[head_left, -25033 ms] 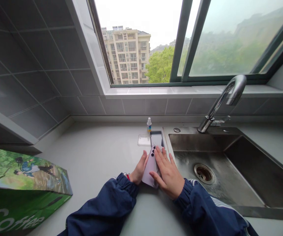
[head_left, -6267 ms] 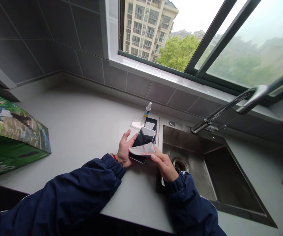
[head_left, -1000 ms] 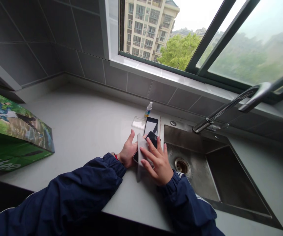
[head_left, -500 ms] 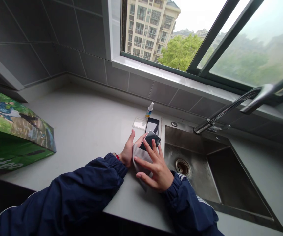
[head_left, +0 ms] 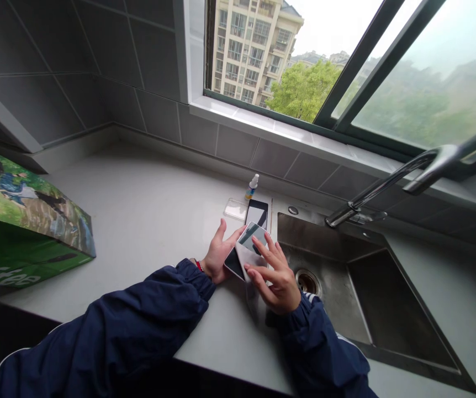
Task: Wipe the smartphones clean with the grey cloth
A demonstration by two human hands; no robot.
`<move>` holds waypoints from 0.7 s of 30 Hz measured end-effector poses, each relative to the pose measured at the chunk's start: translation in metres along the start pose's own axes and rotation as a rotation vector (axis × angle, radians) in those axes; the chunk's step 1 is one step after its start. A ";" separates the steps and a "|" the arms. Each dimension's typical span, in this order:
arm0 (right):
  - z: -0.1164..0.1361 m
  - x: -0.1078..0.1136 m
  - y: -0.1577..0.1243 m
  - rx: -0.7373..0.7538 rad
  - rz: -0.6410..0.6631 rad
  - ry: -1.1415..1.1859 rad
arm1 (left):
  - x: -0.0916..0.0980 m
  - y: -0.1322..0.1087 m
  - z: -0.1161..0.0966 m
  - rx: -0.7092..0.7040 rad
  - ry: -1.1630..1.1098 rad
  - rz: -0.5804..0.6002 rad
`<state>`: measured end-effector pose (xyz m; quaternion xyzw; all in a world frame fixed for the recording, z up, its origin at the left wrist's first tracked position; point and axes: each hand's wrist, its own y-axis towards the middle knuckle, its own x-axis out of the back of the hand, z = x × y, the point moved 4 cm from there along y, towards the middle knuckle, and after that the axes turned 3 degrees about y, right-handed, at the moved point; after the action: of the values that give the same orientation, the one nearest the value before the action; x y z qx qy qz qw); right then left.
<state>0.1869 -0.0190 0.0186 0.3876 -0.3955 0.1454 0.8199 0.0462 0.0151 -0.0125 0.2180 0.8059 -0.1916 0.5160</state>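
The left hand (head_left: 220,257) is half open, its thumb raised and its fingers curling under the lower-left edge of a black smartphone (head_left: 233,264), which it holds tilted up just left of the stainless steel sink (head_left: 316,237). The phone's glossy face catches pale light, and its upper-right corner comes close to the sink's left rim without crossing it.

The right hand (head_left: 273,282) grips a pale grey cloth (head_left: 246,260) between thumb and curved fingers, pressing it against the phone's face. The loose end of the cloth hangs down past the hand toward the countertop (head_left: 138,210).

Just beyond the held phone, almost touching the sink's left rim, a second smartphone (head_left: 257,213) lies flat. Left of it lies a clear plastic sheet (head_left: 236,209), and a small spray bottle (head_left: 252,187) stands behind both, near the wall. The counter left of the sink offers wide open room up to a green printed bag (head_left: 26,232), well apart at the far left. The sink basin lies open to the right of the hands.
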 end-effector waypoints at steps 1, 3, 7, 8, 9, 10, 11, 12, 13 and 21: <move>0.002 0.000 0.000 0.004 0.001 0.002 | 0.000 0.000 0.000 -0.003 0.003 -0.005; 0.008 -0.003 0.001 0.042 0.052 0.004 | 0.002 -0.001 -0.001 -0.012 0.017 -0.035; 0.027 -0.016 0.002 0.162 0.290 -0.033 | 0.004 -0.003 0.000 0.031 0.047 -0.061; 0.029 -0.019 0.001 0.174 0.331 -0.048 | 0.004 -0.004 0.000 0.050 0.047 -0.051; 0.031 -0.020 0.001 0.177 0.354 -0.060 | 0.004 -0.004 0.000 0.063 0.045 -0.038; 0.032 -0.021 0.001 0.175 0.363 -0.068 | 0.004 -0.004 0.000 0.070 0.043 -0.028; 0.032 -0.021 0.002 0.170 0.366 -0.074 | 0.004 -0.004 0.000 0.071 0.041 -0.021; 0.032 -0.021 0.001 0.167 0.369 -0.077 | 0.005 -0.004 0.000 0.069 0.041 -0.014; 0.031 -0.021 0.001 0.167 0.373 -0.079 | 0.005 -0.003 0.000 0.068 0.040 -0.007; -0.004 -0.020 -0.003 -0.105 0.263 -0.224 | 0.002 0.000 0.002 -0.003 0.056 -0.020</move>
<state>0.1785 -0.0166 0.0003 0.3028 -0.5388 0.1863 0.7637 0.0466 0.0144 -0.0147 0.2142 0.8227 -0.1893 0.4914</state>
